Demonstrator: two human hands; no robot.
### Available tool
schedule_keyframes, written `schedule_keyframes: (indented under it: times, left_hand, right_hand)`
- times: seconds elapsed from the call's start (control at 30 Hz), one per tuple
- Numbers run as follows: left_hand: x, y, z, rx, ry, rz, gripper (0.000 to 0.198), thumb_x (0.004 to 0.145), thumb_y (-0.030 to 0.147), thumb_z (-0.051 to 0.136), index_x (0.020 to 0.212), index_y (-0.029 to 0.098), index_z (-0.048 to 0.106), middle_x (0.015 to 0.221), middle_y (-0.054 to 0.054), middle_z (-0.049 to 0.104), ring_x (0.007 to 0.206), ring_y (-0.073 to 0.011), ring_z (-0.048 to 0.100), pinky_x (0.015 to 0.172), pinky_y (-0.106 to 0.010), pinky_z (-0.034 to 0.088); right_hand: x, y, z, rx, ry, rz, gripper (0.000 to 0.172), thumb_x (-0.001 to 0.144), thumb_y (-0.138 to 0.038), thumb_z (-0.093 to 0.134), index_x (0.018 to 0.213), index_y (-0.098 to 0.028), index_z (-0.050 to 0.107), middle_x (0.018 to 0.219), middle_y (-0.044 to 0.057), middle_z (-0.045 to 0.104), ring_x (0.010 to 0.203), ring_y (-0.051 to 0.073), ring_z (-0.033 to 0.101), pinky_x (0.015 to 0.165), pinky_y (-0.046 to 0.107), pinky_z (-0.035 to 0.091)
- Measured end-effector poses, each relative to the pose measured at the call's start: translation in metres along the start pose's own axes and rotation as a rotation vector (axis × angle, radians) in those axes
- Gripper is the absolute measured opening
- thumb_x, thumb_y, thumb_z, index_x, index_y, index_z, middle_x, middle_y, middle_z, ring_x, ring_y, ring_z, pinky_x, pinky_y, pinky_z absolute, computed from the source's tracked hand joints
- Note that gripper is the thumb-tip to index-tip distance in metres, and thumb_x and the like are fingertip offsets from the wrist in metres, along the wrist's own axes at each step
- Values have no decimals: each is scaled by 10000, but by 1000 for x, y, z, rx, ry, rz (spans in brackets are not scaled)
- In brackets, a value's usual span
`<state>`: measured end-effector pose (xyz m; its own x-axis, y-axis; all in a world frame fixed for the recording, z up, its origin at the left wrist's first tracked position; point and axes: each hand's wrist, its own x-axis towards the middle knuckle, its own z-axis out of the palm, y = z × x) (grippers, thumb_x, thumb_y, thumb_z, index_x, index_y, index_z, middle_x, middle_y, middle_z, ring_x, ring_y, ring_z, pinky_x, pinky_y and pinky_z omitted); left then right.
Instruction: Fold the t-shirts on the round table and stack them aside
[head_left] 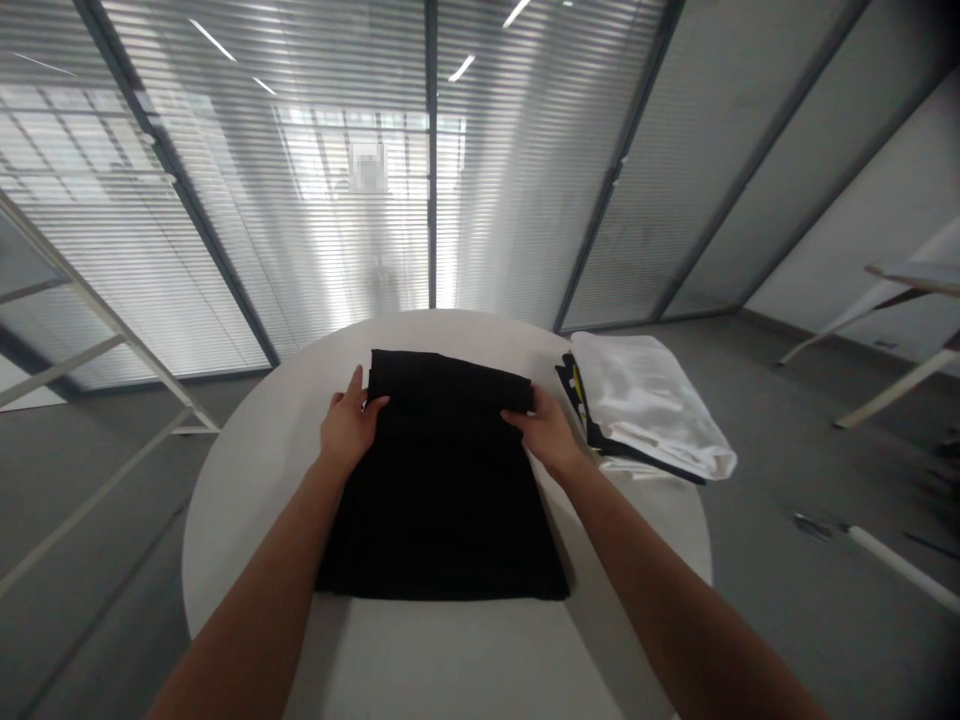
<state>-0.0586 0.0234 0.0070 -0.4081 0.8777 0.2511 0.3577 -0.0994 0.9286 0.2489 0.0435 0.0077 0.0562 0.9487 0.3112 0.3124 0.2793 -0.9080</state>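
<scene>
The left hand (349, 428) and right hand (547, 433) rest on the far corners of a folded black garment (442, 490), their fingers (375, 404) half-spread over its edge; whether they pinch the cloth, I cannot tell. The garment lies flat on a round white table (240, 500). Just beyond the right hand sits a stack of folded clothes (645, 405) topped by white satin, with slatted glass partitions (225, 200) farther off.

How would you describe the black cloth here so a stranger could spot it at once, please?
Find the round white table by the glass wall with blinds. Near its middle lies a folded black cloth, with the left hand and right hand at its far corners. Unlike the shiny white cloth to its right, it is matt black.
</scene>
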Motion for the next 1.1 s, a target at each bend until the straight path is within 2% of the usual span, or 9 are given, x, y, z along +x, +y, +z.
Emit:
schedule_keyframes:
  times: [0.1,0.2,0.3,0.37,0.53,0.67,0.8,0.93,1.1]
  left_hand:
    - [0,1,-1,-5,-34,4,557,637,287,816,1170,248,663,984,-71,725,1128,-313,586,945,-383,461]
    - [-1,0,-3,17,-89,-23,376,686,323,769,1051,250,708,942,-58,715,917,-278,660,742,-359,548]
    - [-3,1,-4,-25,-113,-89,372,692,339,746,1040,217,697,974,-79,691,829,-258,661,509,-305,553]
    - [-4,3,-3,-79,-114,-106,381,683,327,744,1033,190,679,963,-89,677,821,-247,655,455,-285,553]
    - [-7,5,2,-228,-104,-86,373,646,297,751,975,174,626,891,-54,643,794,-210,641,506,-312,590]
    - [-8,0,6,-397,-81,0,424,587,238,756,985,197,616,923,-17,652,886,-209,632,685,-344,588]
    - [-3,-11,8,-367,2,61,439,533,195,774,954,182,650,942,-13,682,933,-214,627,858,-349,513]
    - [4,-20,4,-329,-41,53,403,520,200,789,902,174,661,856,-1,684,857,-204,626,838,-340,490]
    - [6,-22,-7,-353,-79,98,311,517,197,763,807,190,652,727,22,625,754,-175,596,746,-295,492]
  right_hand:
    - [-10,-7,-1,-161,31,-59,315,688,-213,648,1001,-210,610,920,39,683,834,222,636,798,382,497]
    - [-14,-9,0,-318,41,-185,324,736,-179,590,1055,-238,591,984,47,652,846,219,623,802,383,496]
    - [-11,-2,0,-356,45,-275,363,748,-147,555,1097,-245,576,1038,57,611,906,222,611,846,394,495]
    - [-8,5,-1,-336,58,-271,365,756,-151,552,1110,-241,568,1039,64,594,926,232,604,848,411,502]
    - [-1,17,-4,-190,92,-229,349,757,-188,581,1099,-248,551,1039,61,580,955,239,591,833,421,517]
    - [0,15,-5,-73,136,-245,305,691,-205,616,986,-239,543,976,44,590,939,228,574,873,401,490]
    - [2,14,-4,51,64,-180,285,657,-243,600,936,-238,545,926,32,620,887,216,579,855,367,479]
    - [7,19,-6,117,-6,-157,260,601,-238,557,859,-228,589,873,15,653,874,221,595,841,359,472]
    - [8,14,-16,173,-111,-170,277,520,-205,510,773,-226,622,778,-6,658,775,218,602,738,343,481]
